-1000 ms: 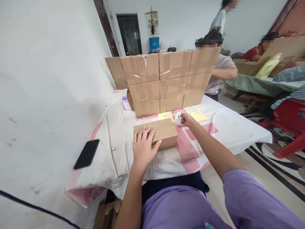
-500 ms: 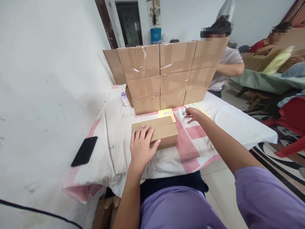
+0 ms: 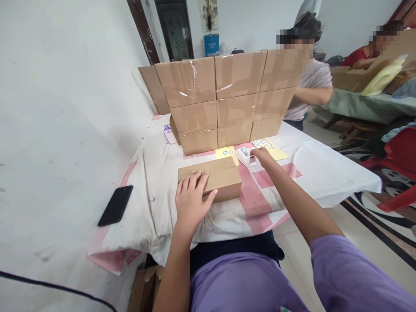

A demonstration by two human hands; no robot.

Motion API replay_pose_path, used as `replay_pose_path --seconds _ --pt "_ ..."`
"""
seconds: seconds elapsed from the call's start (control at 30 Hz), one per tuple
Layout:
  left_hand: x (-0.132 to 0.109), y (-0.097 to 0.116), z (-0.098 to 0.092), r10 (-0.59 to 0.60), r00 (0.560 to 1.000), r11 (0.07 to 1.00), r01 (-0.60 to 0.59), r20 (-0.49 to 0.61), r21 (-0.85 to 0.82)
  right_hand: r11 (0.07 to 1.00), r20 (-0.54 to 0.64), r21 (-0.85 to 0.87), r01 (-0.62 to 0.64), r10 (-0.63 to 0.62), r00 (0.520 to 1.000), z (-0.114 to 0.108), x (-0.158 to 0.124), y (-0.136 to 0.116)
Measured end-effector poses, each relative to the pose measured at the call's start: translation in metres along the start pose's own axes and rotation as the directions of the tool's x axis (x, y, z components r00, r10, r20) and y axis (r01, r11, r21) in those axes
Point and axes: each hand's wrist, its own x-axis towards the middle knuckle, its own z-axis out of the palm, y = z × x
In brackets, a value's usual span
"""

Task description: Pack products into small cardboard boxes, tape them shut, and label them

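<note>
Two bare hands in play: left hand (image 3: 191,204) lies on the brown rectangular cardboard box (image 3: 224,178), fingers spread on top, not clamped. Right hand (image 3: 262,157) has fingertips together at the right end of the small white plastic tape dispenser (image 3: 246,158); can't tell if gripped. Dispenser sits near box's far right corner, between two yellow paper sheets (image 3: 277,152)

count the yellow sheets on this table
2: one yellow sheet lies between the small box and the cardboard screen, the other sheet just beyond the right hand. Others may be hidden behind the screen.
</note>
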Motion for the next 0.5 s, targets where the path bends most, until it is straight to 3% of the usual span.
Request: replay_pose_path --seconds 0.2,0.5 --pt "0.0 0.0 0.0 -0.009 1.0 1.0 0.009 0.001 -0.004 0.997 0.028 0.083 -0.006 0.004 1.0 -0.003 -0.011 0.011" --pt "0.0 0.001 0.0 -0.012 1.0 1.0 0.012 -0.002 0.003 0.946 0.012 0.302 0.118 -0.128 0.992 -0.002 -0.026 0.027"
